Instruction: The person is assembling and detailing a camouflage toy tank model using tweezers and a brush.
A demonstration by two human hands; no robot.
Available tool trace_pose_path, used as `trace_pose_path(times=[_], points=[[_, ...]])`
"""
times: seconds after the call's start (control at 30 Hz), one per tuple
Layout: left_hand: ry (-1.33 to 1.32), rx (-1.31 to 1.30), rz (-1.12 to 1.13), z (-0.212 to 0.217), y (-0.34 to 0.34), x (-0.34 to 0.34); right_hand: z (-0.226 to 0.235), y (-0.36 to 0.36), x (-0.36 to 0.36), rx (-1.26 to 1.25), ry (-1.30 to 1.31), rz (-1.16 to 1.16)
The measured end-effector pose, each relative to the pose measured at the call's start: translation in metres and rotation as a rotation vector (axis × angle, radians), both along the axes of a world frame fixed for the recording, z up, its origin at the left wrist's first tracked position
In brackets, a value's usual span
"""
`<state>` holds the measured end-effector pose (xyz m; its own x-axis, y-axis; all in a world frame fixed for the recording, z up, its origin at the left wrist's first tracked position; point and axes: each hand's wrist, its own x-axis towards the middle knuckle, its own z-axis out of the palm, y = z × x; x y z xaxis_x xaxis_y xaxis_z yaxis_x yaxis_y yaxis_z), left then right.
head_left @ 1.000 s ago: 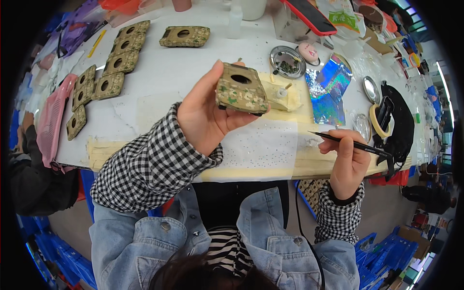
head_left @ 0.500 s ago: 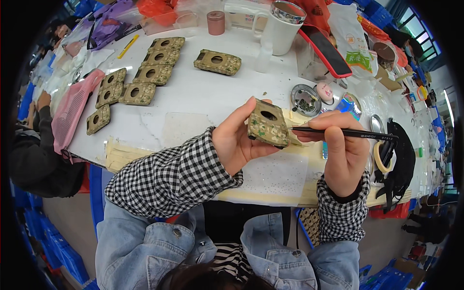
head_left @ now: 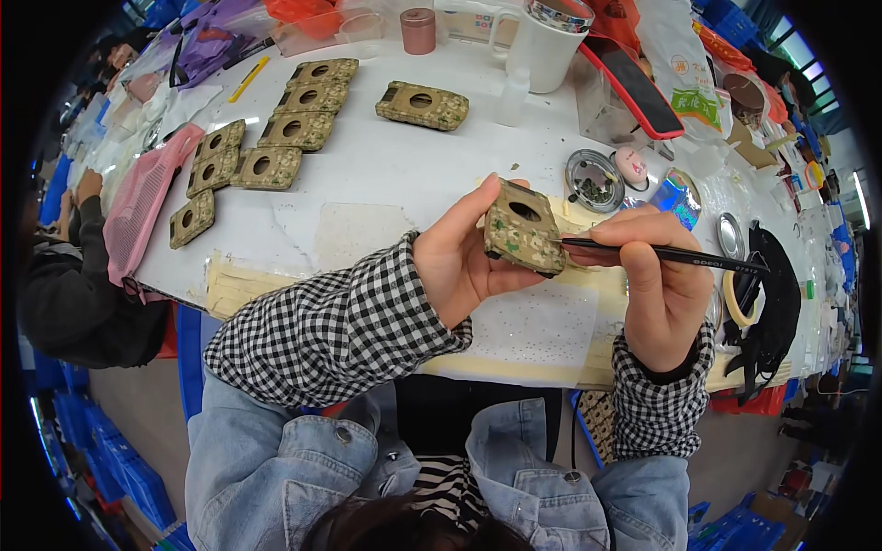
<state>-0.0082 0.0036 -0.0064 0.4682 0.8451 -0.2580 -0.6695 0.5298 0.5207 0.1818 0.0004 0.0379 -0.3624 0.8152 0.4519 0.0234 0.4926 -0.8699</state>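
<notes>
My left hand (head_left: 456, 257) grips a small camouflage-painted model tank hull (head_left: 514, 242) by its side and lower edge. The hull is tilted towards me, and a round dark hole shows in its top. In my right hand (head_left: 675, 303) are thin black tweezers (head_left: 706, 258), pinched between thumb and fingers. Their tip is at the hull's right side; whether it touches, or holds any tiny part, I cannot tell. Several like hulls stand in stepped rows at the left, among them a front one (head_left: 192, 219). One more hull (head_left: 422, 106) lies apart at the back middle.
Beyond my hands are a round clear dish (head_left: 594, 181) with small dark bits, a white mug (head_left: 544, 50) and a red-cased phone (head_left: 632, 87). A pink mesh basket (head_left: 147, 216) edges the left side. Tape roll (head_left: 742, 298) and black cloth (head_left: 772, 312) lie at right. A co-worker's sleeve (head_left: 90, 230) shows at left.
The whole view has shifted slightly, the table things sitting a little higher and to the right. Both hands keep their grips, and the tweezers' tip stays at the hull's right side.
</notes>
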Motion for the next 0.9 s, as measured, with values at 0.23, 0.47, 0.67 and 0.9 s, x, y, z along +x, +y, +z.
trace_pose_path(times=[0.23, 0.47, 0.67, 0.9], points=[[0.018, 0.005, 0.003, -0.0008, -0.0005, -0.0002, -0.0019, 0.0000, 0.0015, 0.071, -0.065, -0.048], [0.004, 0.001, 0.005, -0.0022, 0.0001, 0.0000, -0.0019, 0.0027, 0.0020, 0.171, -0.108, -0.048], [0.012, -0.002, 0.003, -0.0011, -0.0001, -0.0002, -0.0018, 0.0004, 0.0009, 0.114, -0.077, -0.048], [0.014, 0.003, 0.001, -0.0009, -0.0002, 0.0001, -0.0012, 0.0018, 0.0019, 0.151, -0.083, -0.020]])
